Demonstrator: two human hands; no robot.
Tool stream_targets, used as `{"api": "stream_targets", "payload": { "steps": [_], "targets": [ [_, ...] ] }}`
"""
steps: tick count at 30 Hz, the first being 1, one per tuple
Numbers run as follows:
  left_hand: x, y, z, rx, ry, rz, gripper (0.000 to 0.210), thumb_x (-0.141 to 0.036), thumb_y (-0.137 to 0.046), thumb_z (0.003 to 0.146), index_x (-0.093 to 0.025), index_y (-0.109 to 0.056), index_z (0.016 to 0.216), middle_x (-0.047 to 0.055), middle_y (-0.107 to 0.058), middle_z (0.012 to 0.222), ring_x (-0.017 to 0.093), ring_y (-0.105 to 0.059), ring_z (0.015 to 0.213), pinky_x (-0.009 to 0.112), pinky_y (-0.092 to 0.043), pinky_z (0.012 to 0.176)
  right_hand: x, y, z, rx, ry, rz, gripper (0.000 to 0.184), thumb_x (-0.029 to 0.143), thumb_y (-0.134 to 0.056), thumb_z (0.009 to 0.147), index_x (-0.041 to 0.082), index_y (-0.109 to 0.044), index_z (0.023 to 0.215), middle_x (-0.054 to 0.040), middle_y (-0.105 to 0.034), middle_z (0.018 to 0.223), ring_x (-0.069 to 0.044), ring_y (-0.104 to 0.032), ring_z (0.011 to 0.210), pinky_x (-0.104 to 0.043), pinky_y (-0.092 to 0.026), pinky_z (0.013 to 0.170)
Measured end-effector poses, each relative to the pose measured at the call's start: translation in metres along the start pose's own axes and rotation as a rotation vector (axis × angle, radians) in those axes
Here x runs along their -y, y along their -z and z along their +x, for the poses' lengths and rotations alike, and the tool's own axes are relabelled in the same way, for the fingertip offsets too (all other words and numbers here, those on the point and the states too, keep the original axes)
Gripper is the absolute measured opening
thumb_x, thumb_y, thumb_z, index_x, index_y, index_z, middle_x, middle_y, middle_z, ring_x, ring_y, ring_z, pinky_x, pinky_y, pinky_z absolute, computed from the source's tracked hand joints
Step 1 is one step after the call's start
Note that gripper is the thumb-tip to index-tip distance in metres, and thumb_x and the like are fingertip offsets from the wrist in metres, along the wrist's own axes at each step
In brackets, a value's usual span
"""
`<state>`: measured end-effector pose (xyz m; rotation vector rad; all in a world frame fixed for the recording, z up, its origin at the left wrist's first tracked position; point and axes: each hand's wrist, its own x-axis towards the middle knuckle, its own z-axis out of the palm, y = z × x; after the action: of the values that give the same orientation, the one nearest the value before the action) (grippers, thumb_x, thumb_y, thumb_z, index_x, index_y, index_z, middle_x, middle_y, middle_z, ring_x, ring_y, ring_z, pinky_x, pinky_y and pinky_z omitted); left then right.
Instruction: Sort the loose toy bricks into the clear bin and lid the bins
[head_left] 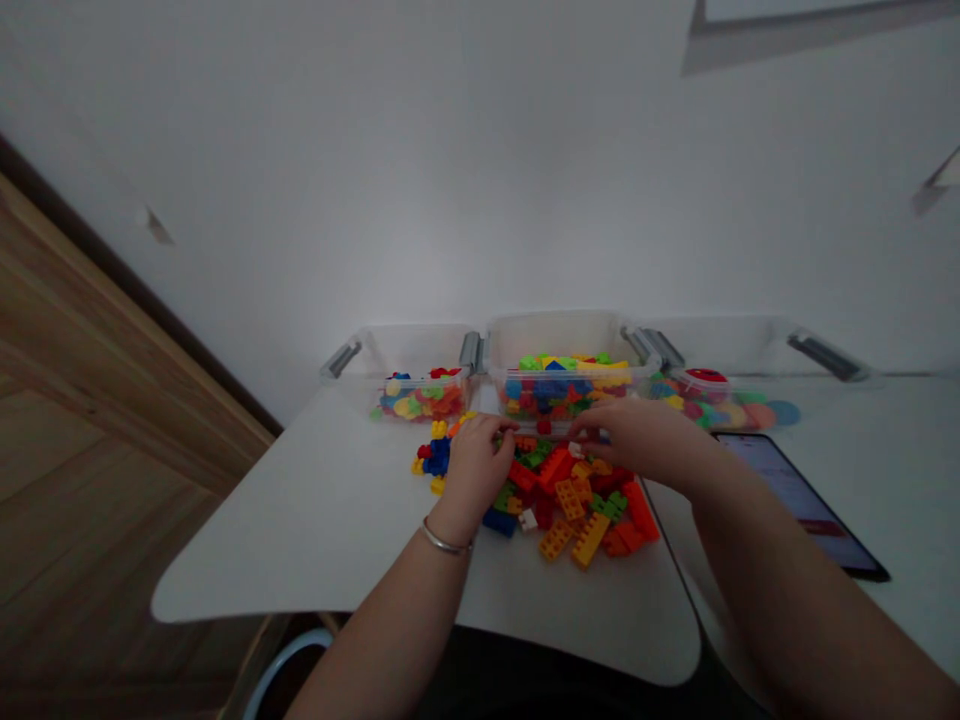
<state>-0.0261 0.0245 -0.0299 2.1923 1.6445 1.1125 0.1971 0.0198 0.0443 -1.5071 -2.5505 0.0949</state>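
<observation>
On the white surface (pixel 315 530), interlocking toy bricks (pixel 569 499) lie heaped between the forearms. The left hand (pixel 478 462) and right hand (pixel 628 436) bend over the heap, fingers curled; whether either grips anything, I cannot tell. Picking through bricks seems underway; lifting one calls for a narrow pinch. Beyond stand clear bins (pixel 555 335).

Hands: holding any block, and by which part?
Can't tell: left hand is over the blocks, right hand by a white block; neither grip is clear.
</observation>
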Motion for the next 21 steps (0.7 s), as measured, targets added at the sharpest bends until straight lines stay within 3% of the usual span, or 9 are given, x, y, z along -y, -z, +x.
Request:
{"api": "stream_targets", "payload": {
  "steps": [9, 21],
  "targets": [
    [-0.002, 0.001, 0.001, 0.029, 0.003, 0.020, 0.015, -0.015, -0.055, 0.086, -0.019, -0.070, 0.086, 0.006, -0.071, 0.092, 0.022, -0.064, 0.093, 0.039, -0.049, 0.088, -0.002, -0.029, 0.014, 0.139, -0.035, -0.106, 0.019, 0.027, -0.057, 0.084, 0.023, -0.074, 0.091, -0.0116, -0.074, 0.093, -0.027, -0.069, 0.087, -0.033, -0.049, 0.063],
    [-0.001, 0.001, 0.001, 0.031, -0.002, 0.002, 0.015, -0.015, -0.056, 0.086, -0.020, -0.070, 0.086, 0.006, -0.071, 0.092, 0.022, -0.064, 0.093, 0.039, -0.050, 0.088, 0.000, -0.025, 0.012, 0.092, -0.046, -0.150, 0.012, 0.026, -0.060, 0.082, 0.022, -0.070, 0.087, -0.0101, -0.072, 0.091, -0.026, -0.069, 0.084, -0.031, -0.047, 0.062]
  ]
}}
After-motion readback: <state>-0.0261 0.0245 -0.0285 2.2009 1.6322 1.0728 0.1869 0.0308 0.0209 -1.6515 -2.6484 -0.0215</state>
